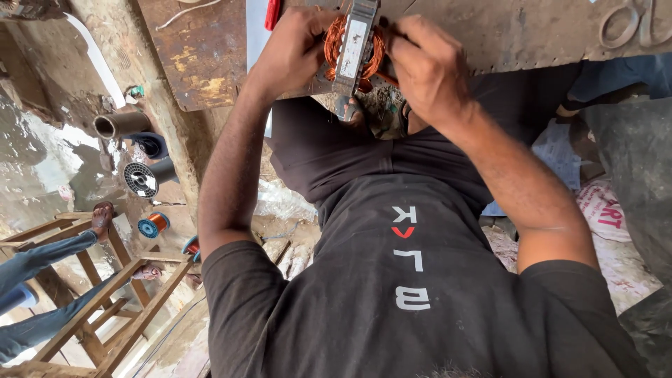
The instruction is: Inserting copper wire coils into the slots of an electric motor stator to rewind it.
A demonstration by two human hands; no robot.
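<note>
At twelve o'clock, both hands clamp a motor stator against the rusty workbench. Left hand and right hand pinch its copper windings. Coils look wound but loose, so shaping seems left.

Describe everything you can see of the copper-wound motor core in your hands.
The core is a grey stack of steel plates standing on edge against the rusty bench, its narrow face to the camera. Orange copper coils bulge from both sides. The left hand grips one coil side, and the right hand pinches the other with its fingers. Its lower end is partly hidden.
</note>
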